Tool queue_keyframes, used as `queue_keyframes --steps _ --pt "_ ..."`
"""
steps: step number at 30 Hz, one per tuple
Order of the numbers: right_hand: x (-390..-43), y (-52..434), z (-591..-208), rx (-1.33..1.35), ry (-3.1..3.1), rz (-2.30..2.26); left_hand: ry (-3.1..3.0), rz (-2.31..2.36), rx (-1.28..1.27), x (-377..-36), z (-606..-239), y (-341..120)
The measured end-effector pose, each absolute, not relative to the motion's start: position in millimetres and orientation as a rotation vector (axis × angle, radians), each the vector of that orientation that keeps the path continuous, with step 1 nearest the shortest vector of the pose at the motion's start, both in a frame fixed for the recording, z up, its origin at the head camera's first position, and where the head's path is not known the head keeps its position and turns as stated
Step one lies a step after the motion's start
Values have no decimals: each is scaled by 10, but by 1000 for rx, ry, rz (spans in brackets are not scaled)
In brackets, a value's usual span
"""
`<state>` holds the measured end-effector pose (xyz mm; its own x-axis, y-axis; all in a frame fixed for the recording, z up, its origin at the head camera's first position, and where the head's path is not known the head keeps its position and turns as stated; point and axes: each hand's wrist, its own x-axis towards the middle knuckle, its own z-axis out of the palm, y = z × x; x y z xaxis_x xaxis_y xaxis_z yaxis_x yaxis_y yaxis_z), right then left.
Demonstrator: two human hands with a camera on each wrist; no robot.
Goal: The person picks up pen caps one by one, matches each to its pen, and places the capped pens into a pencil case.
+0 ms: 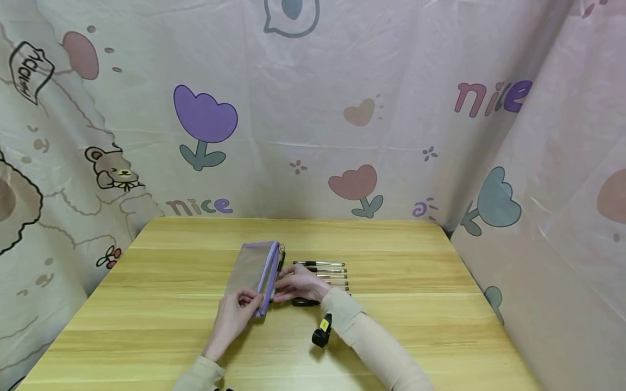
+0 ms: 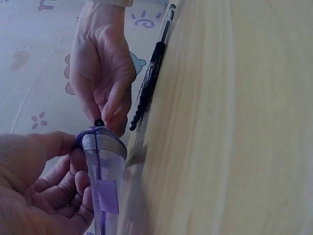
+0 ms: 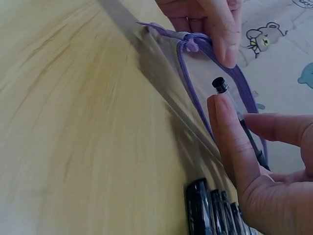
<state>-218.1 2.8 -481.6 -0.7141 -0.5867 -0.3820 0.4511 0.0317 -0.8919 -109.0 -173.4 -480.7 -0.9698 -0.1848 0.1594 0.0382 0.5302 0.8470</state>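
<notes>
A see-through pencil pouch (image 1: pixel 246 266) with purple zip edging lies left of the table's middle, its zip open toward the right. My left hand (image 1: pixel 233 314) pinches the near end of its edge between thumb and fingers. In my right hand (image 1: pixel 300 283) is a clear-barrelled pen (image 3: pixel 221 86) with a black end and black grip, held between thumb and fingers. In the right wrist view, that pen lies across the pouch's open mouth (image 3: pixel 247 93), its black end pointing toward my left hand.
Several clear pens (image 1: pixel 332 270) lie in a row right of the pouch. A thicker black pen (image 1: pixel 304 302) lies at the near end of that row, partly behind my right wrist. A black device with a yellow label (image 1: pixel 321 331) hangs at the right wrist. Patterned cloth stands behind the table.
</notes>
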Motion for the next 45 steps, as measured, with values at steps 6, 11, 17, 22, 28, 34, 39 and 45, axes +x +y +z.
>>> queue_keyframes --steps 6,11,17,22,28,34,39,45 --pt "-2207 -112 -4819 -129 1595 -1755 -2539 -1418 114 -1086 -4792 -1738" --pt "-2211 -209 -4804 -134 1627 -1736 -2543 -1443 121 -1083 -4788 -1750" --pt "-2227 -300 -4803 -147 1689 -1692 -2537 -1443 131 -1092 -4785 -1750" --pt "-2211 -334 -4804 -159 1717 -1682 -2531 -1445 114 -1097 -4787 -1748" --pt "-2213 -316 -4817 -186 1715 -1677 -2524 -1472 137 -1118 -4793 -1741" --pt "-2181 -242 -4826 -225 1656 -1718 -2527 -1459 117 -1102 -4790 -1739" --pt "-2099 -140 -4823 -291 1623 -1783 -2524 -1464 133 -1096 -4792 -1735" --pt "-1989 88 -4842 -394 1696 -1857 -2522 -1479 136 -1080 -4803 -1736"
